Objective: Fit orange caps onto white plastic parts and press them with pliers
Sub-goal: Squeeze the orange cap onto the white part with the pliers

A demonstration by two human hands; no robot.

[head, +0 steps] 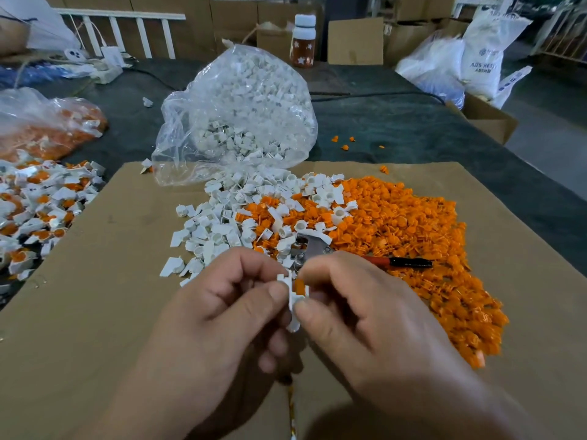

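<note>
My left hand [219, 309] and my right hand [365, 315] meet over the cardboard sheet [95, 296]. Both pinch one white plastic part [293, 296] between thumbs and fingertips. An orange cap [299, 285] shows at the part's right side, under my right fingers. The pliers [320, 249] lie just beyond my hands, metal jaws among the parts, red-and-black handle [403, 262] pointing right. A heap of loose white parts [222, 227] lies ahead left. A big heap of orange caps [413, 236] spreads ahead right.
A clear bag of white parts [241, 112] stands open behind the heaps. At the left lie a pile of white parts with orange caps fitted [38, 214] and a bag of more [47, 128]. A bottle [303, 39], boxes and sacks stand behind.
</note>
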